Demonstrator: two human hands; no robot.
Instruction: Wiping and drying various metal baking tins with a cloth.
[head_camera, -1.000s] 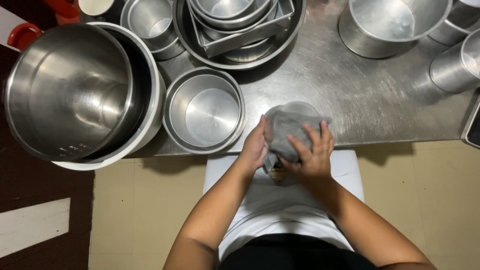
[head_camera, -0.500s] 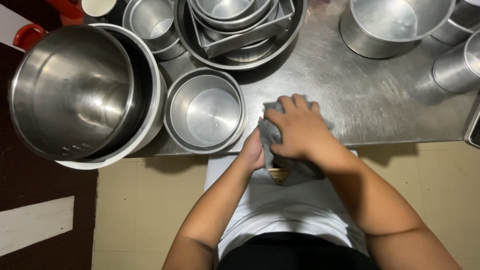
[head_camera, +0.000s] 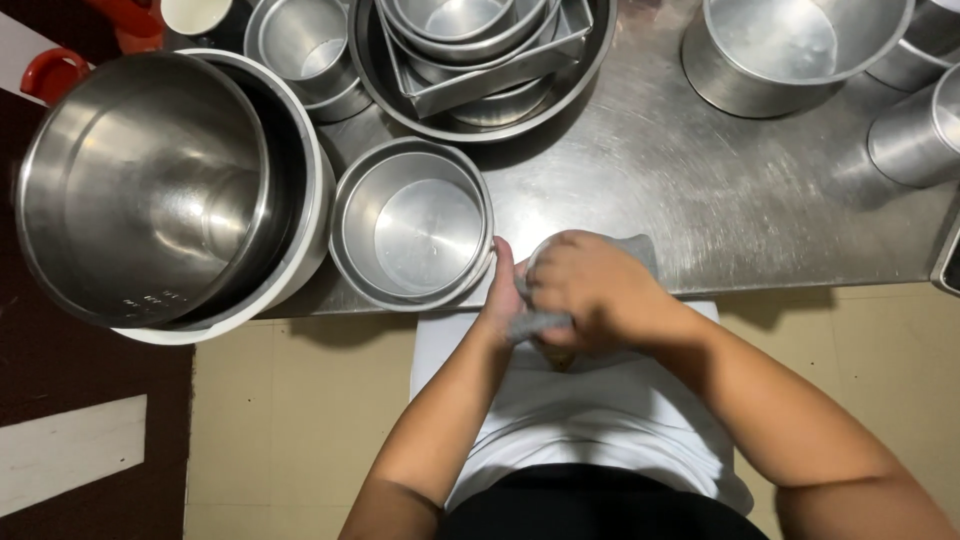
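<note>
- The right hand (head_camera: 590, 285) is closing over a grey cloth (head_camera: 540, 322) at the worktop (head_camera: 700, 200) edge.
- The left hand (head_camera: 503, 295) is gripping the cloth from beside it.
- Whatever the cloth is wrapping could slip out and be dropping to the floor (head_camera: 300, 420).

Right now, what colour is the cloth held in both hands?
Grey, plain with no pattern; the cloth shows best in the head view.

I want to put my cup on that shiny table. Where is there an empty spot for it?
The best bare patch on the steel table lies between the hands with the grey cloth, the big basin of stacked tins, and the wide pot. The left side is crowded: the round pan sits tight against the huge bowl.
</note>
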